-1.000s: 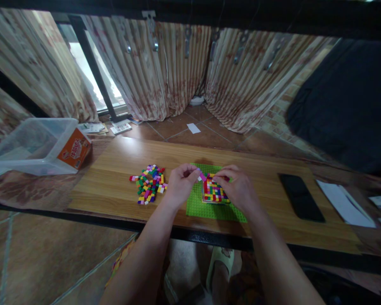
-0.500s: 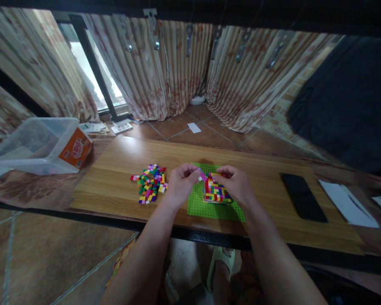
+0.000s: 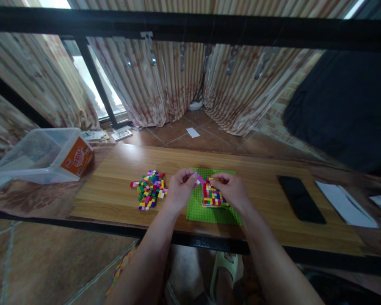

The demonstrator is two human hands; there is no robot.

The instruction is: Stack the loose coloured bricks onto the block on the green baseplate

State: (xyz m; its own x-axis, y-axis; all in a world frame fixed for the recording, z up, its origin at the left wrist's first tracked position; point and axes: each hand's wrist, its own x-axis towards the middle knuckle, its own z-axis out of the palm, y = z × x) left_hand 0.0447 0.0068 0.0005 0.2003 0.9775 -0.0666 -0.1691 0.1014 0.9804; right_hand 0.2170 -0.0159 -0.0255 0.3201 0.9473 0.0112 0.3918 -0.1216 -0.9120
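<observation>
My left hand (image 3: 181, 188) pinches small toy bricks (image 3: 199, 179), purple and white, between thumb and fingers. They are held over the upper left of a green baseplate (image 3: 197, 214). On that plate stands a low block built of many-coloured bricks (image 3: 214, 197). My right hand (image 3: 231, 189) reaches over the block's far right part, fingers bent together at its back edge by a yellow brick; whether it grips a loose brick is hidden. A loose pile of coloured bricks (image 3: 150, 189) lies on the board, left of my left hand.
The wooden board (image 3: 108, 186) carries a black phone (image 3: 301, 199) on the right, with white paper (image 3: 346, 203) beyond it. A clear plastic bin (image 3: 38, 148) with an orange label stands at the far left. A dark bar (image 3: 190, 27) crosses above.
The view has tilted up slightly, so everything sits lower in the picture. Both hands keep nearly the same place over the baseplate, the right fingers slightly further left on the block.
</observation>
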